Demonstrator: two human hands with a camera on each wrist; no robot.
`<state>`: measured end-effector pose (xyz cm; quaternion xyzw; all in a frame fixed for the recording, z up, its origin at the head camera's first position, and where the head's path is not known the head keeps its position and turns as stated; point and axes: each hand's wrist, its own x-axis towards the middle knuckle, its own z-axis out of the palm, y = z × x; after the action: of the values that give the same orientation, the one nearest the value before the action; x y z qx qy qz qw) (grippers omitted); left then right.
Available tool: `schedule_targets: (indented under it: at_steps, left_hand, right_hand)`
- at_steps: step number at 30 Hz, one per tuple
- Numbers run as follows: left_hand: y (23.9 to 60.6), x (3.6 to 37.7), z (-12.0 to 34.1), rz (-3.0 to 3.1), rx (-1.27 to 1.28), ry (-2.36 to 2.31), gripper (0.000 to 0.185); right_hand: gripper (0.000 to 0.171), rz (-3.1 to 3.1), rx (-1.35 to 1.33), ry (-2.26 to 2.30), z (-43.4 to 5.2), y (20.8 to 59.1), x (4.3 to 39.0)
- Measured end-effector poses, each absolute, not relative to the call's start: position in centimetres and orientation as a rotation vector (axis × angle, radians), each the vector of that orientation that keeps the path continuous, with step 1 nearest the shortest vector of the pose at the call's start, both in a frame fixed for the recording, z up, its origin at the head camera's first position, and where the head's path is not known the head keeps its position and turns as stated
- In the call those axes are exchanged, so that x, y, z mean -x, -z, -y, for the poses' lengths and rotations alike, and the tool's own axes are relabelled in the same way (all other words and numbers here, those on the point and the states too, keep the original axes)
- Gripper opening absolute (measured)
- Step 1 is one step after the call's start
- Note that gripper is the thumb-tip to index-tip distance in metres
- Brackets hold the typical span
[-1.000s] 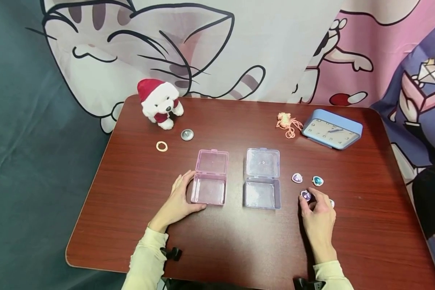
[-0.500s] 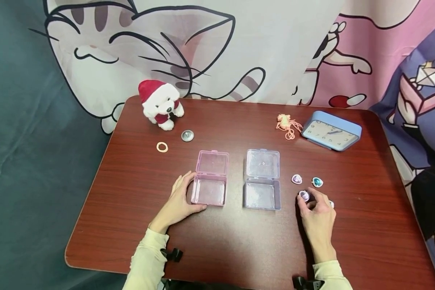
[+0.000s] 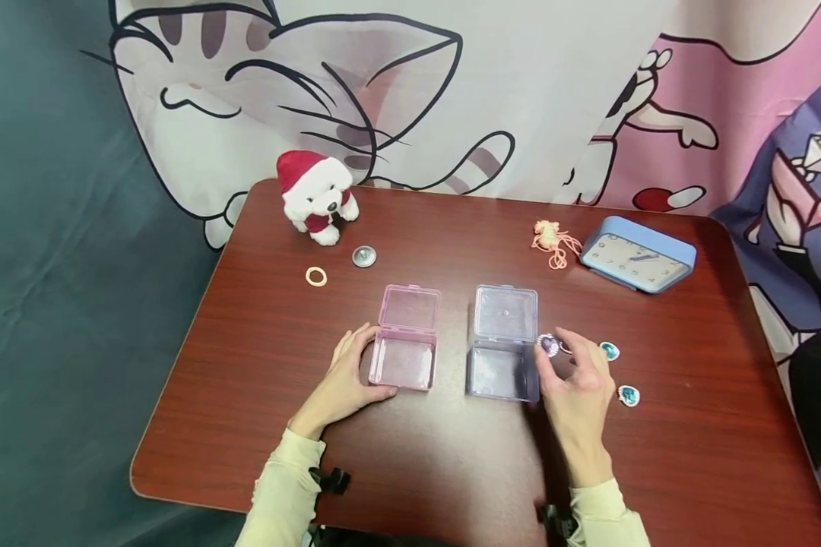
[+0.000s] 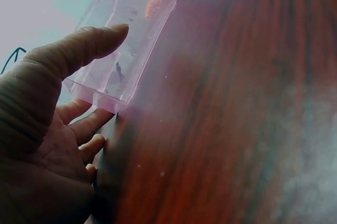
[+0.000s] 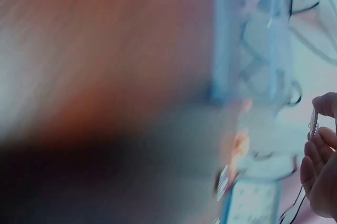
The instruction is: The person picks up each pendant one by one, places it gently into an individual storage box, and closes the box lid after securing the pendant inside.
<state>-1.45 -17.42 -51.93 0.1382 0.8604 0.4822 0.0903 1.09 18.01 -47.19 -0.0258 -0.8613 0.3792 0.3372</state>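
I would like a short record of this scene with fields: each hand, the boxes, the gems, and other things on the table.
left hand: rests against the left side of the pink box, which lies open
right hand: pinches a purple gem just right of the blue box, which also lies open
box contents: nothing visible inside either
loose gems: two teal gems on the table, right of the hand
other things: plush dog, blue clock, small ring

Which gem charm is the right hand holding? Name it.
The purple heart gem, pinched by the right hand beside the blue box. The two teal gems lie on the table.
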Motion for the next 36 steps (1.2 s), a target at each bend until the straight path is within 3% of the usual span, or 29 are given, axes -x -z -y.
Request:
schedule_targets:
  at_steps: [15, 23, 36]
  left_hand:
    - [51.8, 1.6, 17.6, -2.576, -0.431, -1.386, 0.100]
    - [51.9, 1.5, 17.8, -2.585, -0.461, -1.396, 0.100]
    - [51.9, 1.6, 17.7, -2.592, -0.490, -1.425, 0.097]
  right_hand:
    - [0.044, 2.387, -0.620, -1.135, -6.8, 47.1, 1.7]
    - [0.043, 2.469, -0.691, -1.112, -3.1, 48.4, 2.4]
    - [0.045, 2.532, -0.729, -1.035, -1.7, 49.4, 2.7]
